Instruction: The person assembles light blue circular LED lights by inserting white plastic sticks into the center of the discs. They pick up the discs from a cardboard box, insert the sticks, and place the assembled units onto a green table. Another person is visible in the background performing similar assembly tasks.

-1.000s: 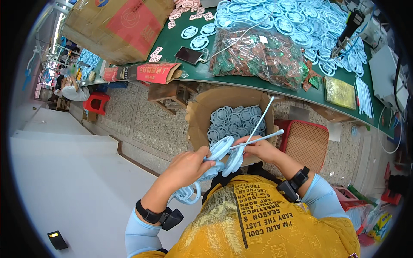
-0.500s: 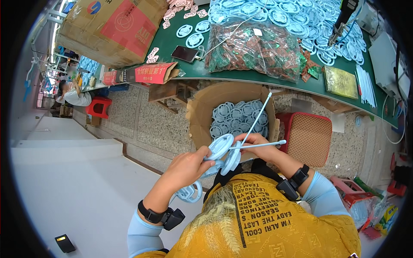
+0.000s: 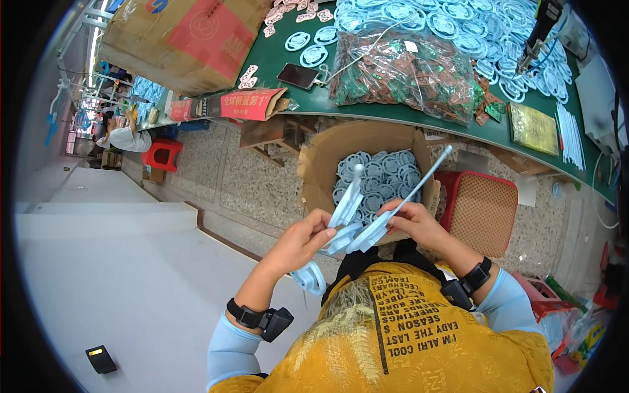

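My left hand point(image 3: 303, 241) is closed on several light blue round plastic parts point(image 3: 347, 204), held on edge in front of my body. Below the same hand hangs another ring-like blue part point(image 3: 309, 278). Between finger and thumb, my right hand point(image 3: 414, 224) grips a blue round part with a long rod point(image 3: 426, 178) that slants up and to the right. The two handfuls meet or nearly meet between my hands; which parts touch I cannot tell. Under them stands an open cardboard box point(image 3: 321, 147) with many blue round parts point(image 3: 380, 173) in it.
A green table point(image 3: 314, 112) runs across the far side, bearing piled blue parts point(image 3: 452, 26), a clear bag of brown and green pieces point(image 3: 406, 75), a phone point(image 3: 298, 76) and a big carton point(image 3: 190, 46). A red stool point(image 3: 485, 213) stands right of the box. Another person sits far left.
My hands have shifted slightly right in the picture, as has the whole scene. The parts have turned more on edge, and the right hand's near-level rod has swung upward.
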